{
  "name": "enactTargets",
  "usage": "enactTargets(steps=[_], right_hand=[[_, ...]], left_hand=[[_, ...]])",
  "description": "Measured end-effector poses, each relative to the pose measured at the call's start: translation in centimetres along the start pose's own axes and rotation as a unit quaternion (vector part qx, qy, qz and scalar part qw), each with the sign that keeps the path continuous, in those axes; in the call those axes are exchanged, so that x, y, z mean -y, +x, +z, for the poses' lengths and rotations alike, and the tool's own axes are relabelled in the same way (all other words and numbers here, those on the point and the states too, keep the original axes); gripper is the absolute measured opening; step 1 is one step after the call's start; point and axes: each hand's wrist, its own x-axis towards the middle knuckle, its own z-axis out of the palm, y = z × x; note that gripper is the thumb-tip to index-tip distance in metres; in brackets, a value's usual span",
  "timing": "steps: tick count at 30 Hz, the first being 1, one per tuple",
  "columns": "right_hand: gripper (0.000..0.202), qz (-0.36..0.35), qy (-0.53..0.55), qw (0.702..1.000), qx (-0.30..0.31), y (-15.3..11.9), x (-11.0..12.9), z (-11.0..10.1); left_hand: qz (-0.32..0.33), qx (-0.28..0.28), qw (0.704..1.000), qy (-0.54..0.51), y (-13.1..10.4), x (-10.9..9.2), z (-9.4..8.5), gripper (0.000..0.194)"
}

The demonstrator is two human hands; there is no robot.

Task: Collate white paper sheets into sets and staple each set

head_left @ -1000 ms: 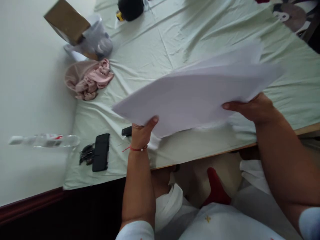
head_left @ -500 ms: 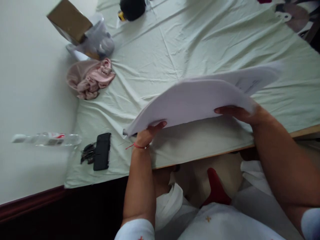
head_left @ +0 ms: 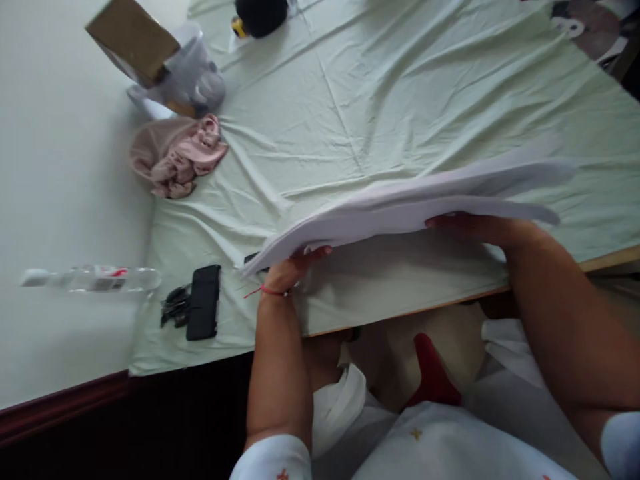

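White sheets of paper (head_left: 360, 223) bend in an arc above the near part of the cloth-covered table. My left hand (head_left: 295, 265), with a red string at its wrist, grips their left end, thumb on the near edge. My right hand (head_left: 470, 227) pinches the near edge further right, and its fingers are mostly hidden under the paper. At the right the sheets fan apart and look blurred. A small dark object (head_left: 251, 257) shows partly behind the paper's left end; I cannot make out what it is.
A black phone (head_left: 203, 303) lies on the left beside keys (head_left: 175, 307) and a clear plastic bottle (head_left: 113, 279). Behind are pink cloth (head_left: 187, 160), a cardboard box (head_left: 133, 40) on a plastic bag (head_left: 197, 77), and a black object (head_left: 263, 15). The table's wooden edge (head_left: 400, 316) runs close to me.
The paper's raised middle has dropped and flattened toward me, and its right ends have spread apart. Both hands keep their hold at nearly the same spots.
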Motion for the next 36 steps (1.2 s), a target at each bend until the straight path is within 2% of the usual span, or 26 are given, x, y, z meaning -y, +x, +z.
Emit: enactTargets(steps=[5,9,13,17,20,25,30,36], right_hand=[[0.039,0.030,0.060,0.998,-0.008,0.4,-1.0,0.3],[0.031,0.030,0.068,0.997,0.026,0.8,-1.9,0.8],[0.031,0.041,0.101,0.994,0.019,0.8,-2.1,0.8],[0.030,0.045,0.144,0.988,0.025,0.6,-1.8,0.7],[0.026,0.036,0.190,0.981,0.027,0.5,-1.5,0.5],[0.036,0.003,0.206,0.975,-0.083,0.1,-1.1,0.0],[0.031,0.025,0.075,0.996,-0.043,-0.2,-1.4,-0.4],[0.031,0.010,0.131,0.990,-0.042,-0.1,-1.3,0.1]], left_hand=[[-0.019,-0.052,0.994,-0.093,0.7,-1.1,1.8,0.043],[-0.065,-0.062,0.980,-0.176,1.3,-1.5,3.0,0.059],[-0.080,-0.057,0.970,-0.221,1.7,-1.6,3.4,0.056],[-0.100,-0.084,0.959,-0.250,1.6,-1.6,3.5,0.062],[-0.065,-0.080,0.966,-0.237,1.2,-1.3,3.1,0.059],[0.039,-0.032,0.986,-0.157,0.2,-0.8,1.6,0.047],[0.028,0.015,0.996,-0.078,0.1,-0.3,1.3,0.043],[0.042,0.001,0.997,-0.067,0.2,0.2,1.7,0.037]])
